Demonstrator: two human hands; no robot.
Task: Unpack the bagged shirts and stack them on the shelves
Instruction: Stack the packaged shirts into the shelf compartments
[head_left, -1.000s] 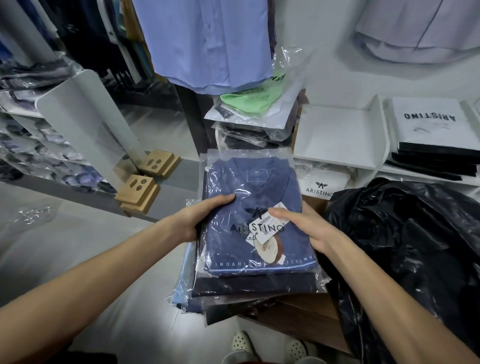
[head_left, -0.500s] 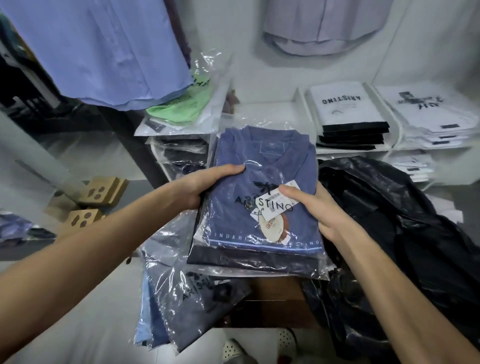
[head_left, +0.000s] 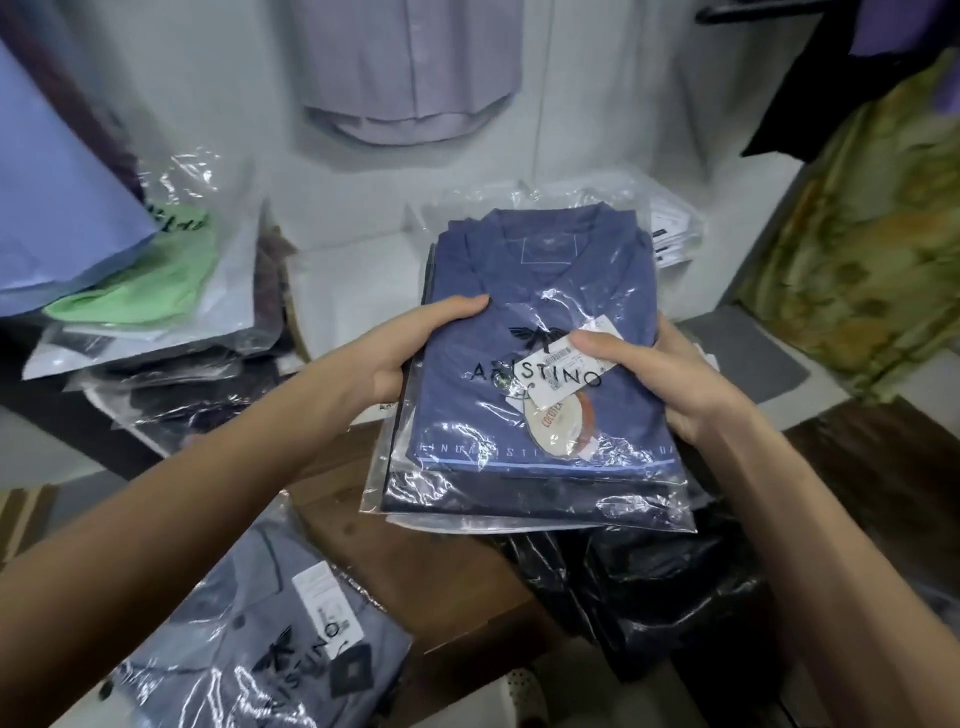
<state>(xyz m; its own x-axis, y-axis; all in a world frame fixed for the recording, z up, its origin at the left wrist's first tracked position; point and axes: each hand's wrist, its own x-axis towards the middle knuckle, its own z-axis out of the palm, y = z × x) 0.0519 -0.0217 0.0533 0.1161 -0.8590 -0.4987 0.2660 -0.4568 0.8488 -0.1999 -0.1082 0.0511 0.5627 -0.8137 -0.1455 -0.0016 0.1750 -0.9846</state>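
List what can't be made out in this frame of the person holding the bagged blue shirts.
- Head view: how many bagged shirts are in the held pile; only edges show under the top one.
- Right hand fingers behind the pile, hidden by it; the left hand likewise.
- Hang tag print: too small, glare.
- Black plastic bag contents: opaque.
- Grey bagged shirt: cut off by the bottom edge.

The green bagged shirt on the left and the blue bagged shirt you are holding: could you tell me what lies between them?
In the head view, an empty-looking white shelf.
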